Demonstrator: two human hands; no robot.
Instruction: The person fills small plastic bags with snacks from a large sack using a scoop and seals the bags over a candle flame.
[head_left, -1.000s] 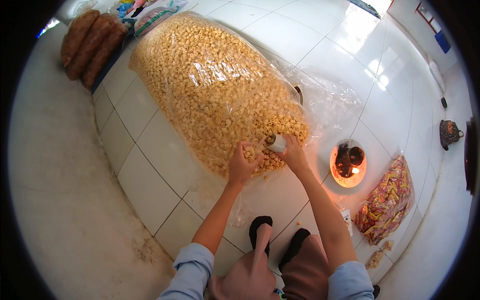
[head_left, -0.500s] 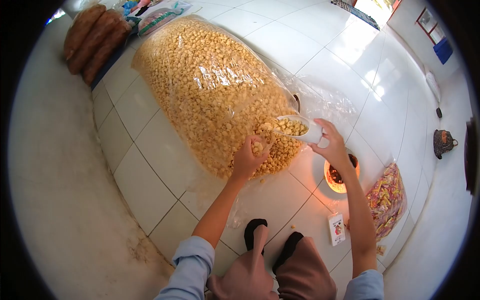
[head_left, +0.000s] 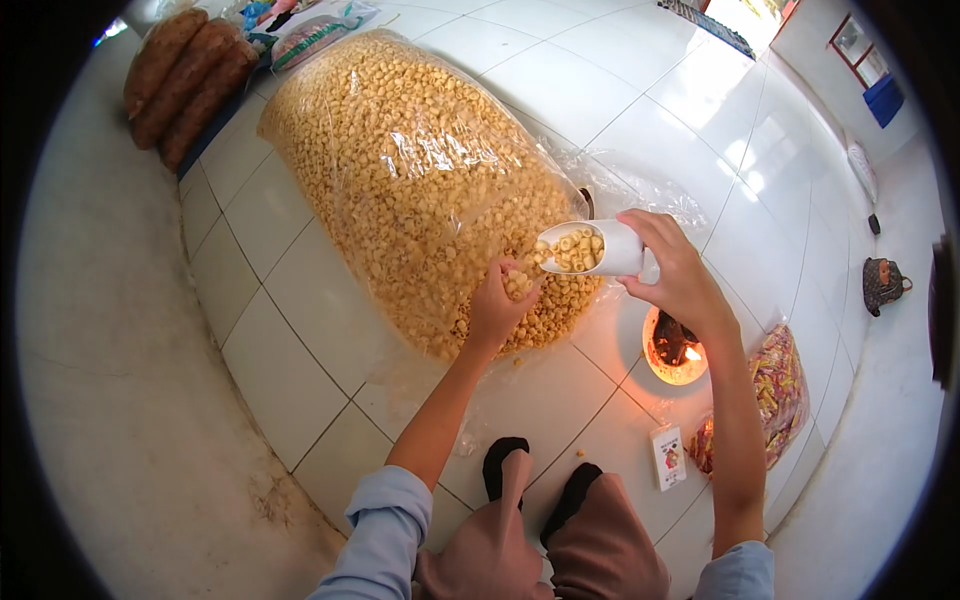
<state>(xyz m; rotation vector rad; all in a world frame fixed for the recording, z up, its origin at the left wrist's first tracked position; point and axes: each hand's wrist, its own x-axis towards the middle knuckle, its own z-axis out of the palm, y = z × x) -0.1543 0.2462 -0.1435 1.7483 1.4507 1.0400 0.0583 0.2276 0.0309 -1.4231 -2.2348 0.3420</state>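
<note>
A white scoop (head_left: pixel 622 248) loaded with pale ring-shaped snack pieces (head_left: pixel 577 250) is gripped at its back end by my right hand (head_left: pixel 680 270). Its mouth points left, close to my left hand (head_left: pixel 497 308). Those left fingers are closed around what looks like a small clear plastic bag (head_left: pixel 518 285) with a few pieces in it; its edges are hard to make out. Both hands are at the near end of a huge clear sack (head_left: pixel 420 180) lying on the floor, full of the same yellow snack. Loose pieces (head_left: pixel 565 305) show at its opening.
Right of the sack, a lit flame burns in a round bowl (head_left: pixel 655 365) below my right forearm. Nearby are a white box (head_left: pixel 668 457) and a bag of colourful small packets (head_left: pixel 778 385). Long brown filled bags (head_left: pixel 185 85) stand at the back left, by the wall.
The scoop has turned so its open top faces me more, and it has shifted slightly left. My left hand stays almost in place.
</note>
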